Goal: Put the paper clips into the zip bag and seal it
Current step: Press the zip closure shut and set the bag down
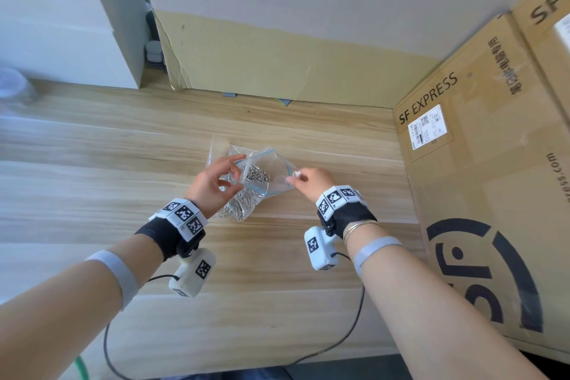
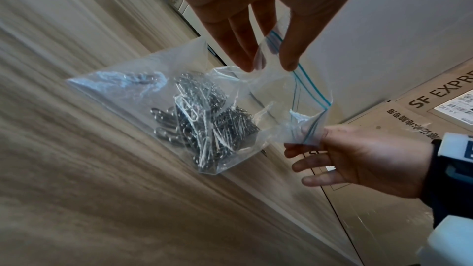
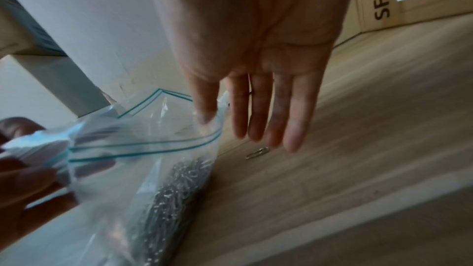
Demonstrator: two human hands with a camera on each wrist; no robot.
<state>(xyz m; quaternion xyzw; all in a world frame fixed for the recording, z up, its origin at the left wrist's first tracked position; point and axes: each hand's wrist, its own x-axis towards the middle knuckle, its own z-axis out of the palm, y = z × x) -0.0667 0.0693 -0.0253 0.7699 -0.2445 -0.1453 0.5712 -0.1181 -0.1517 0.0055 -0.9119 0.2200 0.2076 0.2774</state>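
The clear, crinkled plastic zip bag with a blue-green seal strip [image 1: 262, 170] hangs between both hands just above the pale wood-grain table [image 1: 92, 163], its bottom corner resting on the wood. Its long axis runs from the mouth, raised and turned toward the person, down to the sagging lower end. The mouth gapes, its strips parted in a loop. Inside, a tangled heap of thin silver wire paper clips [image 2: 204, 120] fills the lower half. The left hand [image 1: 216, 182] pinches one end of the mouth between thumb and fingers; the right hand [image 1: 310, 180] pinches the opposite end, its other fingers nearly straight. One loose steel paper clip [image 3: 257, 152] lies flat on the table beside the bag (right-wrist view). A brown cardboard box printed "SF EXPRESS" [image 1: 481, 163] stands at the right.
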